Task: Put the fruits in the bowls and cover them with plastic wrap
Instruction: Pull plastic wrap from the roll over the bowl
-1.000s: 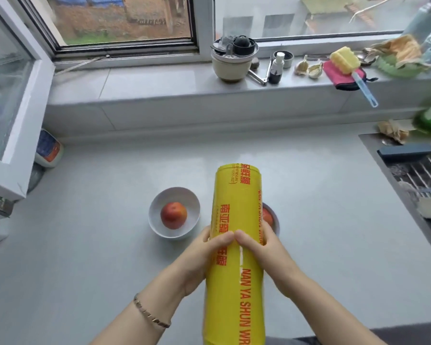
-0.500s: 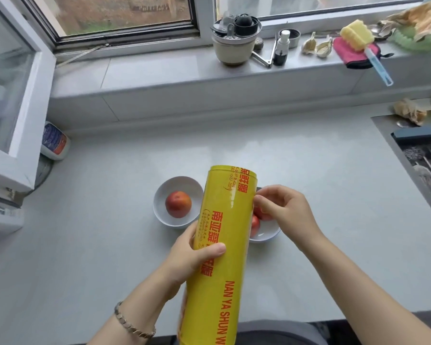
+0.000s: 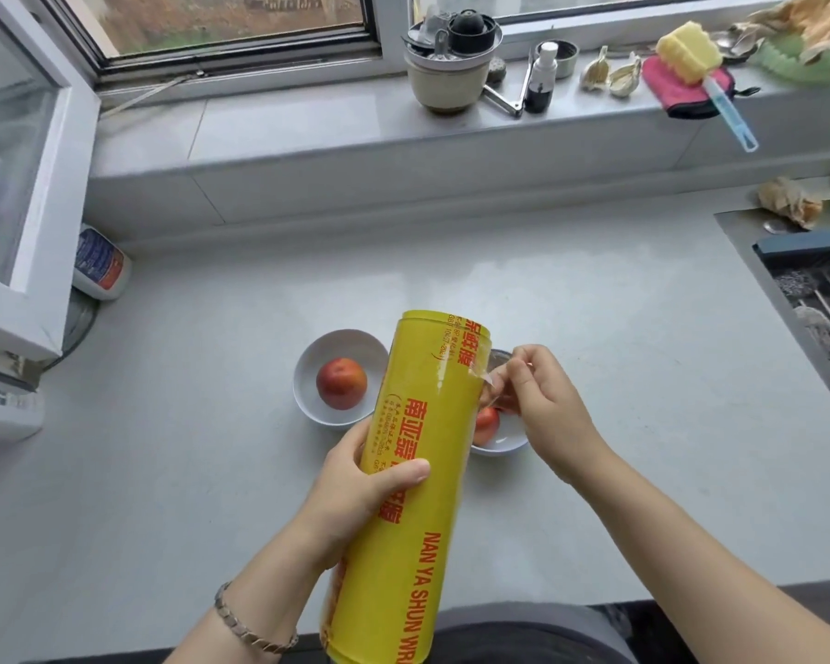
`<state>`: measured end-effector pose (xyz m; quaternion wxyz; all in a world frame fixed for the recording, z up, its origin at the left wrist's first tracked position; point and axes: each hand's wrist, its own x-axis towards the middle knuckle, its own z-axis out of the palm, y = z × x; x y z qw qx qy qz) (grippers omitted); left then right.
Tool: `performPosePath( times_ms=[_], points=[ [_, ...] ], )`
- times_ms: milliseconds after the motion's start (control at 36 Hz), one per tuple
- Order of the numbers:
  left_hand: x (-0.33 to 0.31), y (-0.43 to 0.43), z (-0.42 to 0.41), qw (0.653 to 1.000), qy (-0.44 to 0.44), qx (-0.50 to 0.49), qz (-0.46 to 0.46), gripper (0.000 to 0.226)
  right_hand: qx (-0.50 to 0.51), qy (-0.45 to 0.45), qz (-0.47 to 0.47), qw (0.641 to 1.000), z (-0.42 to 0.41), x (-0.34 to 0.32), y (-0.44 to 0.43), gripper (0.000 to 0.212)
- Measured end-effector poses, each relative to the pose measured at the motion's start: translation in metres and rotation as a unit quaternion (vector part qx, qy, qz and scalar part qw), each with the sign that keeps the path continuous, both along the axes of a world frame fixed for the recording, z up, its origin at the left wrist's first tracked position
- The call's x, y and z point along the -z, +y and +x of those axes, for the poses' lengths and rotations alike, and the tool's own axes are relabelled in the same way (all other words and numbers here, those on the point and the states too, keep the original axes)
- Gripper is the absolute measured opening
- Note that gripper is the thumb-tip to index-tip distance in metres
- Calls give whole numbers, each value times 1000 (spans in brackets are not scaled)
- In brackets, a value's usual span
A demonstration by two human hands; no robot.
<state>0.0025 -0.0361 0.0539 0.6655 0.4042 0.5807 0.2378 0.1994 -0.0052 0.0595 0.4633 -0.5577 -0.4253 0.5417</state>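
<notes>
My left hand [image 3: 355, 491] grips a large yellow plastic wrap roll [image 3: 413, 472] held upright over the counter. My right hand [image 3: 542, 404] pinches the loose clear edge of the wrap [image 3: 480, 376] beside the roll's top. A white bowl [image 3: 307, 376] to the left holds a red-orange fruit [image 3: 341, 383]. A second white bowl [image 3: 504, 443] lies behind the roll and my right hand; its fruit [image 3: 487, 424] shows only in part.
The grey counter [image 3: 188, 472] ends at a sink with a rack [image 3: 825, 289] on the right. A white bottle [image 3: 99, 270] stands at the left by an open window frame [image 3: 34, 208]. The sill carries a pot [image 3: 451, 64], garlic, a sponge brush [image 3: 691, 55].
My right hand left the roll's middle, went up to its top right side and has peeled a clear corner of wrap away. The roll tilted slightly; my left hand keeps its hold.
</notes>
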Motion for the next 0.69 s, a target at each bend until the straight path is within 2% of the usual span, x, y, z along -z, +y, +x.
performPosePath(
  times_ms=[56, 139, 250, 306, 417, 472, 528, 583, 667, 694],
  points=[
    [-1, -1, 1, 1000, 18, 3, 8, 81, 14, 2, -35, 999, -3, 1, 2, 22],
    [-2, -2, 1, 1000, 28, -9, 2, 82, -19, 39, -79, 996, -6, -1, 5, 19],
    [-3, -2, 1, 999, 32, -18, -17, 82, -57, 49, -89, 993, -6, -2, 7, 11],
    [-4, -2, 2, 999, 39, -20, -19, 79, -78, 24, -98, 992, -3, -2, 7, 18],
    [-4, -1, 4, 997, 70, -32, -13, 68, -144, -87, -139, 976, 2, -5, 5, 31],
    [-3, -1, 5, 996, 81, -37, -14, 69, -159, -111, -127, 973, 2, -5, 3, 38],
    [-3, 0, 6, 995, 85, -46, -13, 68, -166, -120, -97, 974, 0, -5, -1, 32],
    [-4, 2, 9, 995, 89, -54, -7, 67, -158, -106, -79, 979, -2, -6, -4, 29],
    [-7, 6, 13, 995, 86, -58, -2, 69, -168, -55, -79, 981, -5, -5, -6, 13],
    [-7, 7, 14, 995, 83, -60, -4, 70, -169, -52, -81, 981, -6, -3, -7, 17]
  ],
)
